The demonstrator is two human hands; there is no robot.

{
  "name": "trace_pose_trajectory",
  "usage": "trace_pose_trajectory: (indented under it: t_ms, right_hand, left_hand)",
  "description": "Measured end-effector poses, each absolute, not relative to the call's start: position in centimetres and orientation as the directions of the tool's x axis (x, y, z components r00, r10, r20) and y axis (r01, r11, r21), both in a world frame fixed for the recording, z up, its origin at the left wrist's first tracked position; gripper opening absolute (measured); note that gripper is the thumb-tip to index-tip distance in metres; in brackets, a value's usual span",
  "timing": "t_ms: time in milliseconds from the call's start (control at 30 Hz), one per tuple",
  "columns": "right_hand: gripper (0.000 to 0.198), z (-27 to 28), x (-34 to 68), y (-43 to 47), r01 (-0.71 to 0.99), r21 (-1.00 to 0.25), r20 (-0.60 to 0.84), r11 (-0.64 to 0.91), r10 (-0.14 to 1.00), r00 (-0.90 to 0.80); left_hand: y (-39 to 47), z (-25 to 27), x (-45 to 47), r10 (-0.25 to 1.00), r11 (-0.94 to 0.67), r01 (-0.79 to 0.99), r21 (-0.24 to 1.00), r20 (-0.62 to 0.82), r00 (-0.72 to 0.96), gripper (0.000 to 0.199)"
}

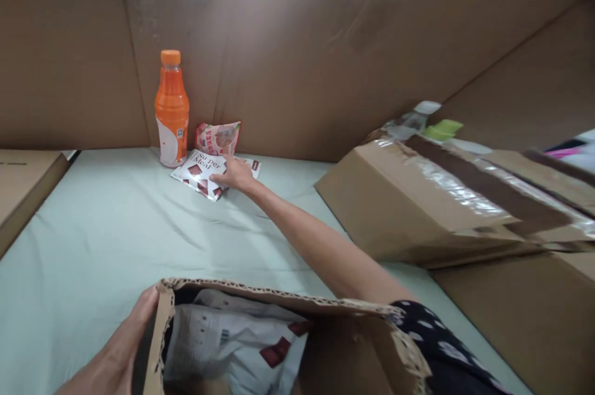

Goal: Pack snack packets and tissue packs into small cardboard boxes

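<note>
My left hand (132, 336) grips the left wall of an open cardboard box (357, 307) close in front of me. Inside that box lies a grey-white pouch (242, 333) with dark red squares. My right hand (236, 172) reaches over the box to a white packet (198, 168) printed "Super Meal", lying on the pale green sheet. Its thumb and index finger rest apart on the packet; the other fingers are hidden. Just behind stands a small pink-and-red snack bag (214, 137). An orange drink bottle (171, 113) stands upright to the left of the packet.
A tall cardboard wall (288, 54) runs along the back. On the right is a taped cardboard box (404, 196), with a clear plastic bottle (413, 119) and a green item (443, 129) at its top. A flat cardboard piece (28, 178) lies at the left edge.
</note>
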State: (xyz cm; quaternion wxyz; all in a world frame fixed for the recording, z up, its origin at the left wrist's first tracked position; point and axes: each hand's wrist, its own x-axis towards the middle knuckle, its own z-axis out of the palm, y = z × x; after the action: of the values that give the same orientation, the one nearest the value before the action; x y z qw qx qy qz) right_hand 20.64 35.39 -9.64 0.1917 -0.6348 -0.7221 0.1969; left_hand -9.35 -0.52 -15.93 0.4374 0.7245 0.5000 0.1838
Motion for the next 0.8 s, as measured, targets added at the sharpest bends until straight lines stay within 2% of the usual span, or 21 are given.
trace_pose_trajectory:
  t_ms: [100,267,467,600,733,800]
  right_hand:
    - [0.064,-10.1,19.7,35.1,0.814,-0.571,0.044,0.107,0.994,-0.1]
    - [0.014,-9.9,20.3,31.6,0.656,-0.74,0.033,0.146,0.983,-0.181]
    - [0.02,-7.2,24.2,25.3,0.446,-0.887,0.02,0.121,0.974,-0.225]
    - [0.021,-2.5,28.3,19.8,0.315,-0.901,0.293,0.297,0.954,-0.061]
    - [0.021,2.9,31.8,13.4,0.294,-0.813,0.563,0.503,0.808,0.172]
    - [0.014,4.7,33.2,10.4,0.426,-0.719,0.609,0.549,0.793,0.005]
  left_hand:
    - [-0.6,-16.3,-9.8,0.869,-0.112,0.595,0.796,-0.212,0.448,0.131]
    - [0.1,-15.1,-8.4,0.89,-0.182,0.569,0.802,-0.112,0.442,0.124]
    - [1.5,-12.0,-6.6,0.858,-0.337,0.459,0.822,0.067,0.51,0.12]
    - [2.4,-11.3,-6.0,0.835,-0.368,0.397,0.841,0.112,0.538,0.118]
    - [2.8,-11.4,-5.5,0.832,-0.351,0.317,0.881,0.138,0.538,0.119]
    - [2.8,-11.1,-5.4,0.829,-0.348,0.276,0.896,0.156,0.538,0.117]
